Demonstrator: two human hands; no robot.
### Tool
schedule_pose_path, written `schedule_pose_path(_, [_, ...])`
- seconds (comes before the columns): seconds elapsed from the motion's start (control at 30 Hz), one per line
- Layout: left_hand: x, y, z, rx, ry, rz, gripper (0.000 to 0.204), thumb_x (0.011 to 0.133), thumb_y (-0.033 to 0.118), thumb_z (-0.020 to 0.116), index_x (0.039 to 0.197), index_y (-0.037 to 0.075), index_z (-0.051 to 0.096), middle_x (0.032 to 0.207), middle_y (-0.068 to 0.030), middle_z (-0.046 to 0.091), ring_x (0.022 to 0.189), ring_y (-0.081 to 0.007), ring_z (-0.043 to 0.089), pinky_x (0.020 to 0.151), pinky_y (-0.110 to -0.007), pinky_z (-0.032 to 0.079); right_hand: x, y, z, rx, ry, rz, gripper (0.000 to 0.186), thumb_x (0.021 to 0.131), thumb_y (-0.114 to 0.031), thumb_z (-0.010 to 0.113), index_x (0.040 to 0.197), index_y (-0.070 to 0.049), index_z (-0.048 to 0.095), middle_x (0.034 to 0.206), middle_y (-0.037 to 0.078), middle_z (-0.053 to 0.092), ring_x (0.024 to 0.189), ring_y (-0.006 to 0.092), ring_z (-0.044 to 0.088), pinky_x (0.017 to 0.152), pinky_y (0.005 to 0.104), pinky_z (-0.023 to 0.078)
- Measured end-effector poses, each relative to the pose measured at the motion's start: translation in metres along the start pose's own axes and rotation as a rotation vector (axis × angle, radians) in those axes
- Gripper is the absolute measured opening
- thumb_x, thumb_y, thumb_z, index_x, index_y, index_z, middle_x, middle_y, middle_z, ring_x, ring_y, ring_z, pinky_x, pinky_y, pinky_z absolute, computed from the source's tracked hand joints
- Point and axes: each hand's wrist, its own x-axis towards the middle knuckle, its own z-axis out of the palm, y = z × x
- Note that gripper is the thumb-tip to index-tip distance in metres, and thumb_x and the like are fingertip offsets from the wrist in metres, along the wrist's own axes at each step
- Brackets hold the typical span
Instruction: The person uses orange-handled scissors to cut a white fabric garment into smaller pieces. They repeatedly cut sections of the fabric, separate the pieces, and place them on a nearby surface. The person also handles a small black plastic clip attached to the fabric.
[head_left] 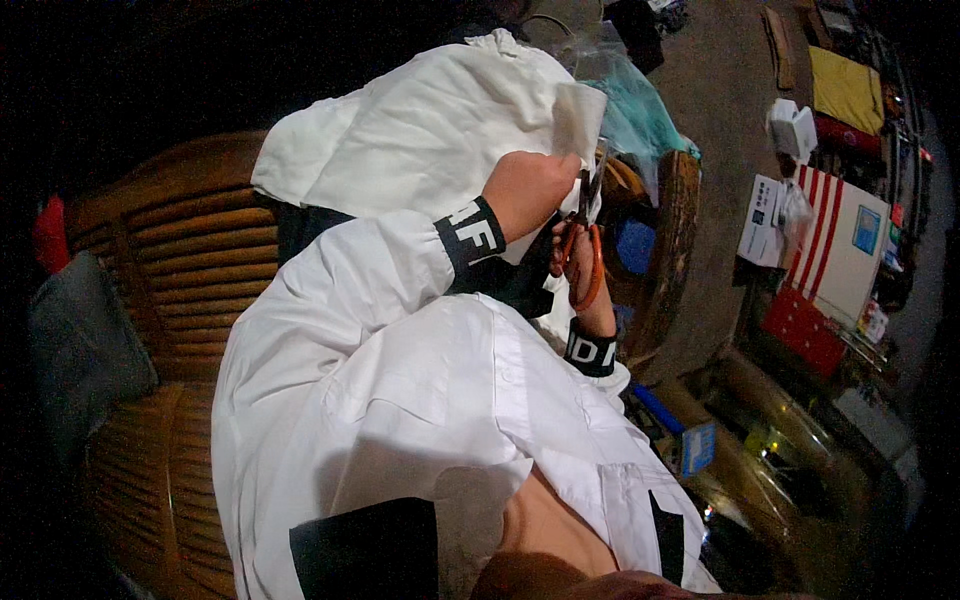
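A white cloth [410,130] lies bunched across my lap over dark fabric [310,235]. My left hand [525,190] is closed on the cloth's edge near a raised, folded flap [577,120]. Just below and to the right, my right hand [585,265] grips orange-handled scissors [594,270], their blades pointing up along the cloth beside my left fingers. Whether the blades are closed on the cloth I cannot tell. Both forearms are in white sleeves with black lettered cuffs.
Slatted wooden seating [170,250] with a grey cushion [85,340] is at left. A turquoise plastic bag [640,110] lies beyond the cloth, beside a wooden armrest [668,250]. At right are white boxes [760,210], a striped board [825,245], a yellow cloth [845,90] and assorted clutter.
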Motion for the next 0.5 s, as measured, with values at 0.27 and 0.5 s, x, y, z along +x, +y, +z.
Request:
schedule_pose_path(0.27, [0.002, 0.004, -0.008, 0.055, -0.011, 0.11, 0.009, 0.077, 0.014, 0.056, 0.084, 0.007, 0.053, 0.069, -0.0097, 0.06, 0.065, -0.0279, 0.063, 0.054, -0.039, 0.048, 0.027, -0.012, -0.008, -0.11, -0.101, -0.101, 0.036, 0.095, -0.043, 0.045, 0.104, -0.008, 0.051, 0.08, -0.002, 0.047, 0.066, 0.0087, 0.043, 0.06, 0.0215, 0.036])
schedule_pose_path(0.5, [0.003, 0.008, -0.016, 0.041, -0.075, 0.086, 0.009, 0.075, 0.014, 0.057, 0.076, 0.006, 0.053, 0.067, -0.0108, 0.06, 0.065, -0.0293, 0.063, 0.055, -0.04, 0.049, 0.041, -0.013, -0.005, 0.096, -0.031, -0.076, 0.041, 0.093, -0.049, 0.044, 0.094, -0.009, 0.054, 0.07, -0.002, 0.051, 0.056, 0.007, 0.048, 0.047, 0.0196, 0.04])
